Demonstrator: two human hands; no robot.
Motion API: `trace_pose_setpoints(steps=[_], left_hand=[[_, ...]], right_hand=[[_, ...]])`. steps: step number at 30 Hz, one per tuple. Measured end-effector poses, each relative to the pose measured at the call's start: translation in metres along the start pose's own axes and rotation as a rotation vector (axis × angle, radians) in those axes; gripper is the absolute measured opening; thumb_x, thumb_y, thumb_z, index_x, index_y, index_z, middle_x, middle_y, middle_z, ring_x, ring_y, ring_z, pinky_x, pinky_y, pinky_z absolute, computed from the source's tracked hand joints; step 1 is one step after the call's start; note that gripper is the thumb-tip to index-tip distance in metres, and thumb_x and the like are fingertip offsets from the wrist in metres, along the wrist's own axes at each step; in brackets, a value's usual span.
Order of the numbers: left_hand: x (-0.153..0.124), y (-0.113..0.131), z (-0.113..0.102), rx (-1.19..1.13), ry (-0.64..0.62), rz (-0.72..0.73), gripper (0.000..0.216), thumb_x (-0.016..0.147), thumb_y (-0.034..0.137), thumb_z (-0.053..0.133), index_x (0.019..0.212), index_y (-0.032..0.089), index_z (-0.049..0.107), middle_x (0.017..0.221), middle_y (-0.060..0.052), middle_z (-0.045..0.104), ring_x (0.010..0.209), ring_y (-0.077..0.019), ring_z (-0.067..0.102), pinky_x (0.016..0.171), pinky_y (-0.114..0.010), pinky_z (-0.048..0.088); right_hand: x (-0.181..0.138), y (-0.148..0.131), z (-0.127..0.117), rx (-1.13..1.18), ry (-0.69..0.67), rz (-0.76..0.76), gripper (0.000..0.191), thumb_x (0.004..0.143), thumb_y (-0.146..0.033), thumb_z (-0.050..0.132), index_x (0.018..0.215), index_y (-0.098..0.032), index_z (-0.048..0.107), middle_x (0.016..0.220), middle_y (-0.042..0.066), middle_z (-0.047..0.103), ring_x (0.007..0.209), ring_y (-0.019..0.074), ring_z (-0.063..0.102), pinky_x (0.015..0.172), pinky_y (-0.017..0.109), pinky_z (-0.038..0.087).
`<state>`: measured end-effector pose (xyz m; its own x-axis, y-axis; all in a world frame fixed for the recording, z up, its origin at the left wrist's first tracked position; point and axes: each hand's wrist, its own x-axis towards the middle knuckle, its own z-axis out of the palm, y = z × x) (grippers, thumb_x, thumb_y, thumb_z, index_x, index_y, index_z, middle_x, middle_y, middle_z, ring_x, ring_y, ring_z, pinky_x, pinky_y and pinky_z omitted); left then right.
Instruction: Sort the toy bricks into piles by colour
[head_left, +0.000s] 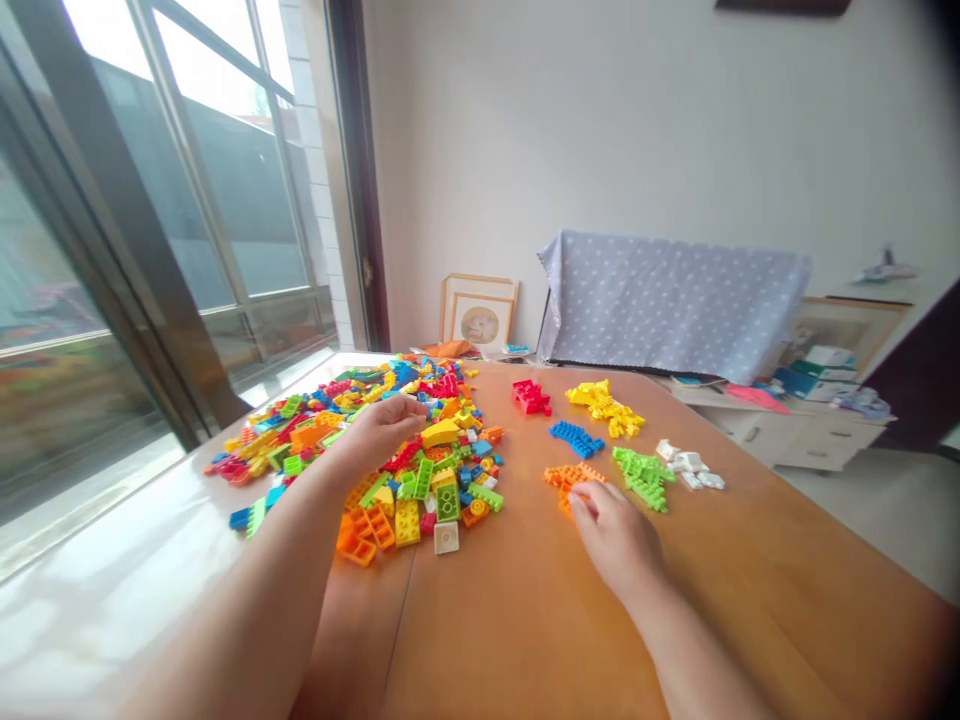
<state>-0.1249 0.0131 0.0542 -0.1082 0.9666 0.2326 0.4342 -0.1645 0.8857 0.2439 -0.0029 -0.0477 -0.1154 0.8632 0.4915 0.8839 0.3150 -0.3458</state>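
A large mixed pile of coloured toy building bricks (409, 515) covers the left half of the table. Over its middle hovers my left hand (386, 430), fingers curled together; whatever lies in them, if anything, is hidden. On the right, my right hand (619, 540) is closed at the near edge of a small group of orange bricks (570, 473), its fingertips on an orange brick (566, 503). Around it lie separate groups by colour: green bricks (643, 478), blue bricks (576, 438), yellow bricks (606, 407), red bricks (530, 397) and white bricks (690, 465).
The brown wooden table (487, 640) has a seam near its middle. Behind it stand a dotted grey cloth cover (667, 300), leaning picture frames (480, 315) and a white cabinet (810, 440) with things on top. Glass windows (217, 170) line the left side.
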Motion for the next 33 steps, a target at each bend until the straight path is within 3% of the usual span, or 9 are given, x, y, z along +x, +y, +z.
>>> trace_pose_setpoints(steps=[5,9,15,18,20,23,28,33], left_hand=[[-0.026,-0.015,-0.035,0.115,-0.075,-0.034,0.027,0.073,0.043,0.075,0.089,0.022,0.076,0.079,-0.003,0.072,0.07,-0.019,0.063,0.063,-0.03,0.047],[-0.036,-0.018,-0.041,0.175,0.003,-0.04,0.029,0.079,0.047,0.07,0.088,0.021,0.074,0.08,-0.003,0.071,0.074,-0.0185,0.062,0.065,-0.029,0.046],[-0.01,-0.021,-0.033,-0.079,0.246,-0.042,0.037,0.078,0.051,0.071,0.093,0.017,0.072,0.085,-0.006,0.074,0.076,-0.0186,0.066,0.069,-0.03,0.047],[0.004,-0.023,-0.029,-0.162,0.345,-0.044,0.04,0.079,0.051,0.071,0.099,0.016,0.071,0.09,-0.008,0.074,0.079,-0.0193,0.066,0.067,-0.028,0.046],[0.009,-0.026,-0.027,-0.196,0.427,-0.018,0.038,0.08,0.05,0.069,0.099,0.016,0.071,0.089,-0.008,0.074,0.08,-0.0192,0.067,0.068,-0.028,0.047],[0.011,-0.036,-0.025,-0.216,0.556,0.053,0.035,0.081,0.047,0.069,0.096,0.016,0.071,0.087,-0.006,0.073,0.08,-0.0188,0.067,0.074,-0.03,0.05],[0.007,-0.059,-0.026,-0.12,0.596,0.133,0.034,0.084,0.049,0.065,0.098,0.018,0.072,0.085,-0.004,0.073,0.077,-0.0181,0.065,0.072,-0.029,0.05],[0.007,-0.068,-0.025,-0.047,0.583,0.15,0.031,0.087,0.047,0.064,0.097,0.019,0.071,0.084,-0.003,0.071,0.076,-0.0172,0.063,0.07,-0.028,0.049]], right_hand=[[-0.004,-0.011,0.007,0.13,0.007,-0.093,0.025,0.099,-0.038,0.048,0.105,-0.025,0.069,0.099,0.007,0.072,0.085,0.0236,0.068,0.074,0.035,0.048],[-0.009,-0.039,0.006,0.206,-0.06,-0.174,0.023,0.099,-0.035,0.05,0.106,-0.025,0.07,0.096,0.006,0.071,0.084,0.0229,0.068,0.075,0.035,0.05],[-0.019,-0.131,-0.008,0.292,-0.318,-0.439,0.024,0.096,-0.025,0.056,0.115,-0.029,0.069,0.108,0.006,0.07,0.102,0.0235,0.065,0.087,0.035,0.051],[-0.022,-0.182,-0.002,0.27,-0.378,-0.545,0.034,0.092,-0.024,0.061,0.125,-0.026,0.064,0.112,0.006,0.069,0.105,0.0249,0.062,0.095,0.039,0.05],[-0.022,-0.21,0.006,0.206,-0.373,-0.538,0.035,0.091,-0.031,0.064,0.125,-0.024,0.063,0.111,0.009,0.068,0.107,0.028,0.06,0.097,0.044,0.049],[-0.018,-0.243,0.021,0.076,-0.4,-0.512,0.032,0.09,-0.041,0.064,0.113,-0.019,0.065,0.106,0.012,0.065,0.102,0.0315,0.059,0.087,0.048,0.052],[-0.004,-0.269,0.042,-0.055,-0.469,-0.542,0.043,0.09,-0.051,0.061,0.116,-0.017,0.065,0.11,0.016,0.062,0.1,0.0334,0.059,0.076,0.046,0.054],[0.002,-0.27,0.052,-0.089,-0.477,-0.547,0.046,0.091,-0.054,0.057,0.118,-0.018,0.065,0.109,0.015,0.06,0.097,0.0333,0.06,0.073,0.045,0.054]])
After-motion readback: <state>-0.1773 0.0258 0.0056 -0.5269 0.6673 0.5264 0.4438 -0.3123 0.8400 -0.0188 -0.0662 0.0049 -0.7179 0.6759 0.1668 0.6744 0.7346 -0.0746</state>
